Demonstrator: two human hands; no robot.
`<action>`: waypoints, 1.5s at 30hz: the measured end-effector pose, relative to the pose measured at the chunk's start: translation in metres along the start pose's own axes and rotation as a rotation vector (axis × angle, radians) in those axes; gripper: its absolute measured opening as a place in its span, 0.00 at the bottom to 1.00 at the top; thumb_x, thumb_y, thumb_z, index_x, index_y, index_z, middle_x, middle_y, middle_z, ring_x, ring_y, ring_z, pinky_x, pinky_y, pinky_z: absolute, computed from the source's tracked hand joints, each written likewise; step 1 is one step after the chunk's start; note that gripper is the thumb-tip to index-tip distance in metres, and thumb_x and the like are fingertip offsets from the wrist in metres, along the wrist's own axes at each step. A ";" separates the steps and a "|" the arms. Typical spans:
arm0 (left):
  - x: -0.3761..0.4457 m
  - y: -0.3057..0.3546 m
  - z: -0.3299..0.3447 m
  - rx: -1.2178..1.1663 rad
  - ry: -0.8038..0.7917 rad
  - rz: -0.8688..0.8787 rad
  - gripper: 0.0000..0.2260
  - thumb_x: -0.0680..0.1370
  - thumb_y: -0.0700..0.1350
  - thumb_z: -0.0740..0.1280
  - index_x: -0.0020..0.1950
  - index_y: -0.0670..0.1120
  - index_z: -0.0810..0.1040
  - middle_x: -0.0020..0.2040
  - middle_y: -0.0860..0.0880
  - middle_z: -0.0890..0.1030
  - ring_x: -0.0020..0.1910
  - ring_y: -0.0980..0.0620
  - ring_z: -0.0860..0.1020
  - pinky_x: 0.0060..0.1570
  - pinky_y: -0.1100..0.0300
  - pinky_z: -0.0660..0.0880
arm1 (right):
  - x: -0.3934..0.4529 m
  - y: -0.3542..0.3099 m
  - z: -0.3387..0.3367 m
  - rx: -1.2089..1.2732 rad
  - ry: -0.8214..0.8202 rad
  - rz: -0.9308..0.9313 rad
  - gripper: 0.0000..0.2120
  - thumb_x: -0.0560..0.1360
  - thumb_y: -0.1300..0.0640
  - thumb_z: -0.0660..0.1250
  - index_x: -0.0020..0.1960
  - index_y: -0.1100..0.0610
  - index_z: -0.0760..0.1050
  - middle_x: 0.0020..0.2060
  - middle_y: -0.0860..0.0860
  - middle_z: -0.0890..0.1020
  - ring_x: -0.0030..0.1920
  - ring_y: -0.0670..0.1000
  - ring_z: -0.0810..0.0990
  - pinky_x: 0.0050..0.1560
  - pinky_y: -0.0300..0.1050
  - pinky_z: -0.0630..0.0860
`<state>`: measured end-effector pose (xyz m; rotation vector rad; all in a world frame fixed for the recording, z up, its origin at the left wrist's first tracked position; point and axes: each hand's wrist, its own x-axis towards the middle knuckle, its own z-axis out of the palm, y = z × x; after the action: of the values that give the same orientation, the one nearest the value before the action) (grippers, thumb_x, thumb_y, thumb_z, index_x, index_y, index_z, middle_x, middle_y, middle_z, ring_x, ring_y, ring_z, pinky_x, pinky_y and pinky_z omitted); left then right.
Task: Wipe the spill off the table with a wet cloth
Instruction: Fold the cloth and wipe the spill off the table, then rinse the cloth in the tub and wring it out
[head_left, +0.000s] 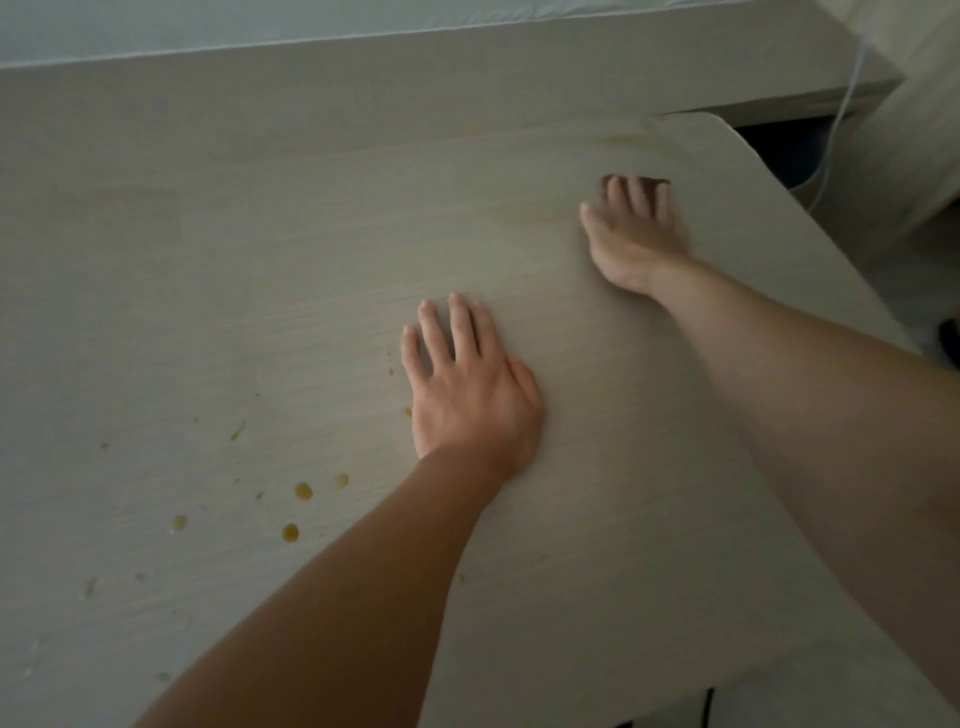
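Note:
Amber spill drops (303, 490) dot the pale wooden table (234, 260) at the lower left, with smaller specks around them. My left hand (467, 389) lies flat on the table, fingers straight and spread, just right of the drops. My right hand (636, 234) is further off, near the table's right corner, and looks blurred. Its straight fingers press down on a dark brown cloth (647, 183), of which only a small strip shows past the fingertips. A faint yellowish smear (621, 140) marks the wood beyond the cloth.
The table's rounded right edge (810, 218) drops off close to my right hand. A thin white cable (836, 130) hangs past that corner. Behind the table runs a pale ledge (363, 62).

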<state>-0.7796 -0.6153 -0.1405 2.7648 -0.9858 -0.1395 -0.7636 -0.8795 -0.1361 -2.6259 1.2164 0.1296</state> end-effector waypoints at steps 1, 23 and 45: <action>0.000 0.000 0.000 -0.003 0.000 0.004 0.31 0.83 0.54 0.44 0.84 0.42 0.47 0.84 0.42 0.49 0.83 0.38 0.42 0.80 0.40 0.42 | 0.006 0.009 -0.003 0.021 0.007 0.067 0.37 0.79 0.31 0.39 0.84 0.47 0.43 0.84 0.50 0.43 0.83 0.59 0.39 0.81 0.58 0.37; 0.001 -0.001 0.004 -0.033 -0.016 -0.006 0.32 0.83 0.53 0.46 0.84 0.40 0.47 0.84 0.42 0.51 0.83 0.38 0.43 0.80 0.40 0.42 | 0.012 -0.067 0.010 0.008 -0.038 -0.282 0.29 0.85 0.40 0.44 0.84 0.44 0.49 0.84 0.50 0.47 0.83 0.55 0.43 0.81 0.55 0.45; -0.134 -0.020 -0.103 -1.540 -0.336 -0.495 0.14 0.86 0.52 0.58 0.53 0.50 0.82 0.51 0.52 0.86 0.50 0.55 0.84 0.46 0.58 0.80 | -0.318 -0.121 0.012 1.155 0.051 0.112 0.17 0.80 0.65 0.61 0.55 0.50 0.85 0.50 0.45 0.87 0.54 0.50 0.84 0.54 0.43 0.79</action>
<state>-0.8543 -0.4988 -0.0419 1.4350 -0.0069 -0.9613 -0.8772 -0.5661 -0.0682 -1.5528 0.9888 -0.4803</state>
